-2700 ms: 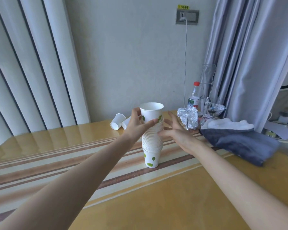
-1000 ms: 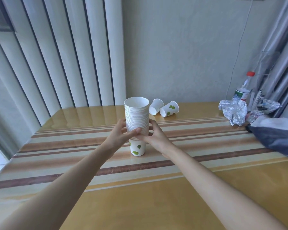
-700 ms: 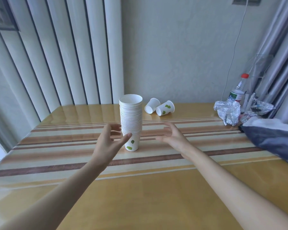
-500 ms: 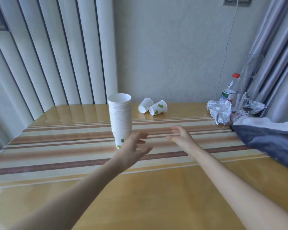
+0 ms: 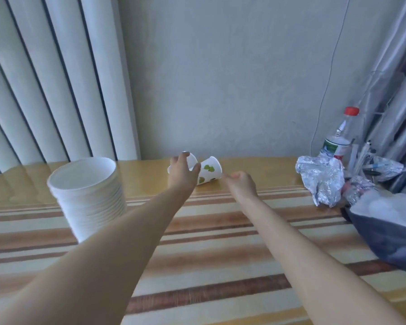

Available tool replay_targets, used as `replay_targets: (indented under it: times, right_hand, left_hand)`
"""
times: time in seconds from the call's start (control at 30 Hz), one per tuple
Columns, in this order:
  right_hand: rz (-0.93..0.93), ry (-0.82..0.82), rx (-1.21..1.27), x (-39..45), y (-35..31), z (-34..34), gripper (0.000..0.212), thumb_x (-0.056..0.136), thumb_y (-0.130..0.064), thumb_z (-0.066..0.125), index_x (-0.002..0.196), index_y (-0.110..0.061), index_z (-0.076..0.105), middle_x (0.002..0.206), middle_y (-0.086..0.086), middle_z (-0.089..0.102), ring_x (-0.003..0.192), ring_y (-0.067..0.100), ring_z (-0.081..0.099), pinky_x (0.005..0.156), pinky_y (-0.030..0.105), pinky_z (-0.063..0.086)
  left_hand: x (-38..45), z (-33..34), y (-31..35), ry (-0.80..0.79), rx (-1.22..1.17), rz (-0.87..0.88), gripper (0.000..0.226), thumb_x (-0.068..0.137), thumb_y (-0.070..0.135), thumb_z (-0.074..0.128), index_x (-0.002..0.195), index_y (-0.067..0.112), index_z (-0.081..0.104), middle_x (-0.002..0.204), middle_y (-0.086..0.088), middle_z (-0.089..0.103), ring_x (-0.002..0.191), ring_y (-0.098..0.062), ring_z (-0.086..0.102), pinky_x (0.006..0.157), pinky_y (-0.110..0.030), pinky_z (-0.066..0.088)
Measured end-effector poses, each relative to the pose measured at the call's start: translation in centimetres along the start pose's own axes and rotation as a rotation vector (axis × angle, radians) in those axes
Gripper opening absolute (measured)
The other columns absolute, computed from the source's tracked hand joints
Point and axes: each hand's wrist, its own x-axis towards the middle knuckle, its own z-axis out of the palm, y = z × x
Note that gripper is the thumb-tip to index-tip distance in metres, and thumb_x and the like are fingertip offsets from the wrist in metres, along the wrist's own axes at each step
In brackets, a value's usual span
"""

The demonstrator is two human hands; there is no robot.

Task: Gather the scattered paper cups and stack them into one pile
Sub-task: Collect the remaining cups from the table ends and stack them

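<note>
1. Paper cups: two [image 5: 210, 170] lying tipped at far table [image 5: 220, 242] edge, touching; left hand [image 5: 182, 174] spread open over nearer one [image 5: 192, 160], not yet gripping.
2. Right hand [image 5: 240, 184] loosely curled, empty, just beside the green-leaf cup.
3. Risking rolling either cup away, nudging before closing.
4. Risking forearm clipping tall stack [image 5: 89, 191], standing near left elbow.
</note>
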Motion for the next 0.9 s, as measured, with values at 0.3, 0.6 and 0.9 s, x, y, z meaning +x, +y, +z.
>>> replay_targets:
  times: [0.3, 0.6, 0.9]
  right_hand:
    - [0.038, -0.039, 0.046, 6.8, -0.4, 5.2, 0.053, 0.085, -0.051, 0.051, 0.126, -0.018, 0.053, 0.131, 0.012, 0.050, 0.124, 0.035, 0.037, 0.086, 0.036, 0.035]
    - [-0.067, -0.071, 0.305, 2.9, 0.0, 2.7, 0.019, 0.090, -0.021, 0.054, 0.092, -0.005, 0.064, 0.093, 0.008, 0.066, 0.074, 0.014, 0.059, 0.060, 0.022, 0.043]
    - [-0.276, 0.074, 0.258, -6.4, -6.3, -6.2, 0.013, 0.080, -0.013, 0.063, 0.077, 0.000, 0.064, 0.074, 0.007, 0.061, 0.069, 0.018, 0.053, 0.047, 0.015, 0.038]
  left_hand:
    - [7.7, 3.3, -3.6, 0.131, 0.212, -0.265, 0.049, 0.092, 0.034, 0.050, 0.132, 0.010, 0.036, 0.133, -0.020, 0.047, 0.123, -0.039, 0.043, 0.103, -0.046, 0.036]
    - [5.4, 2.6, -2.6, 0.075, 0.091, -0.407, 0.055, 0.088, 0.041, 0.057, 0.123, 0.001, 0.042, 0.127, -0.019, 0.044, 0.113, -0.041, 0.053, 0.096, -0.046, 0.044]
    - [-3.8, -2.9, 6.2, -0.011, -0.410, -0.208, 0.063, 0.083, 0.046, 0.061, 0.120, -0.004, 0.048, 0.121, -0.020, 0.052, 0.106, -0.038, 0.055, 0.086, -0.038, 0.046]
